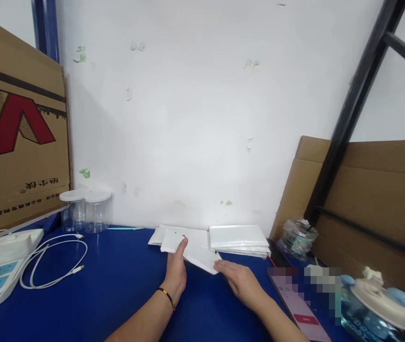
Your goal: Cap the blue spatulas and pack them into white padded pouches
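A thin white flat packet (pixel 198 256) is held above the blue tabletop, its exact kind unclear. My left hand (pixel 177 270) grips its left part, thumb on top and the other fingers hidden beneath. At the packet's right corner, the fingers of my right hand (pixel 240 280) are pressed together on its edge. Just behind it lies another white flat piece (pixel 157 235), partly covered. A neat stack of similar white packets (pixel 240 236) rests to the right, against the wall.
Two clear lidded jars (pixel 97 213) stand at the back left. A white cable (pixel 81 251) and a power strip (pixel 8 280) lie on the left. Along the right are a phone (pixel 297 304), a plastic-wrapped item (pixel 298 237) and a bottle with a beige lid (pixel 382 304). Cardboard (pixel 20 142) flanks the table.
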Demonstrator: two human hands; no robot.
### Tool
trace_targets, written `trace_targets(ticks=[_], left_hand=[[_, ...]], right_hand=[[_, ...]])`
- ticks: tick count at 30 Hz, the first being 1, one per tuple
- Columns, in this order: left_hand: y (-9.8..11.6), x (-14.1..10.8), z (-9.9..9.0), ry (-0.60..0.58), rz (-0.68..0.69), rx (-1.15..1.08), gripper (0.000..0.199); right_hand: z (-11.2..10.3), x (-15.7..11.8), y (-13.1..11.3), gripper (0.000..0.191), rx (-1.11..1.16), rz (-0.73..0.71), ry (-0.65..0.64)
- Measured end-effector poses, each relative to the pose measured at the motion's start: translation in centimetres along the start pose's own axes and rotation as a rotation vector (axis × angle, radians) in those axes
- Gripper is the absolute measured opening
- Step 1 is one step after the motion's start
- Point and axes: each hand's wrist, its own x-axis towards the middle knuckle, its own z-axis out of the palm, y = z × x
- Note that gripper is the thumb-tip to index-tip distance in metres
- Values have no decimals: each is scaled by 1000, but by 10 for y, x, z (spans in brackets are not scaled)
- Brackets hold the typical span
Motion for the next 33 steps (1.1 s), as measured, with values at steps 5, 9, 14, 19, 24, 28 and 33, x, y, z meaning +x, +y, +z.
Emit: trace_targets(ticks=[5,9,14,19,24,28,33], left_hand=[[1,-11,5,-32,118,141,42],[11,-15,14,-87,165,185,45],[28,-17,30,-135,199,188,47],[42,-22,55,-219,255,225,50],[52,-30,74,-280,286,244,45],[53,-34,78,-264,258,241,49],[55,-34,76,-263,257,244,52]], right_hand=[[-2,-9,-2,53,209,82,-11],[1,-18,27,106,346,241,-40],[6,-24,47,125,306,317,-176],[6,-20,42,125,250,269,-214],[8,-19,42,128,252,273,-218],[15,-15,34,129,272,300,-177],[25,-5,18,72,242,241,-29]])
